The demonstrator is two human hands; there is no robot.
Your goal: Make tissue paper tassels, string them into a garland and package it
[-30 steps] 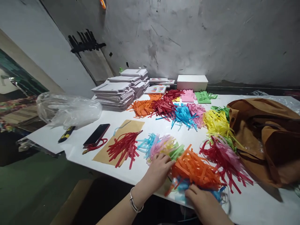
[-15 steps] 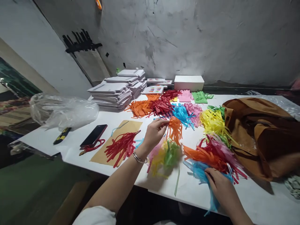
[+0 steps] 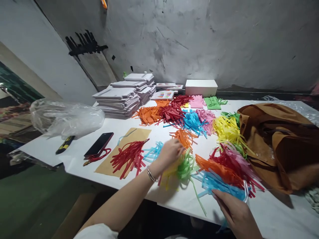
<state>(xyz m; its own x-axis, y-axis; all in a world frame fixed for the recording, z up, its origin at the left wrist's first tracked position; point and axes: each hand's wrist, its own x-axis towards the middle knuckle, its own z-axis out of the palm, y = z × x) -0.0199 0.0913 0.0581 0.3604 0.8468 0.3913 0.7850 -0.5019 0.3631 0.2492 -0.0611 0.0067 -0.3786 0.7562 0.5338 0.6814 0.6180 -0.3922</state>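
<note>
My left hand, with a bracelet at the wrist, is over the middle of the table. Its fingers are bent and partly smeared, so their grip is unclear. Beneath and beside it are a yellow tassel and a green tassel. An orange paper tassel lies just beyond the fingertips. At the front right, my right hand is closed on a blue paper tassel, thumb on top. Against that lie an orange tassel and red and pink ones.
A red tassel rests on a brown envelope, near a phone and a cutter. Stacked white packs, fringed paper piles and a white box stand behind. A brown bag is at right.
The orange tassel has left my left fingertips and lies on the table. My left hand has come lower and nearer. My right hand has shifted slightly down, and the blue tassel is straighter.
</note>
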